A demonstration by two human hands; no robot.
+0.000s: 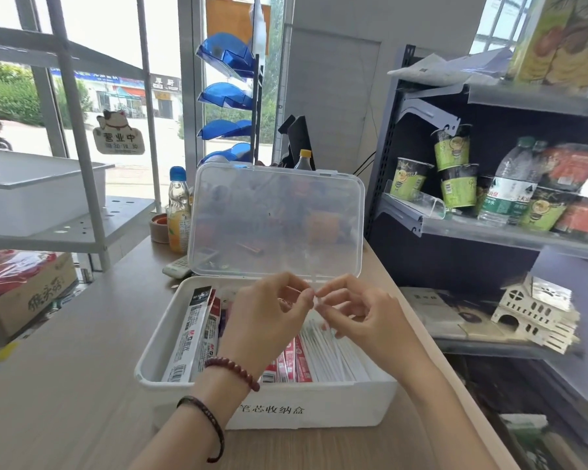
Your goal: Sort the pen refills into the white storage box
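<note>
Shop shelves [489, 228] are seen beside a wooden desk [82, 351]. Near its front edge the white storage box [313, 401] is set, lid [275, 218] raised, refill packs [197, 334] inside. Above it, a thin clear pen refill [314, 279] is pinched between left hand [269, 320] and right hand [364, 317].

A: What was printed on the white storage box [347, 401]?
B: "笔芯收纳盒", in black, on its front wall at lower centre.
A: Anything further left?
B: The cat sign [119, 139] at middle left read "营业中", with "18:30" beneath.
</note>
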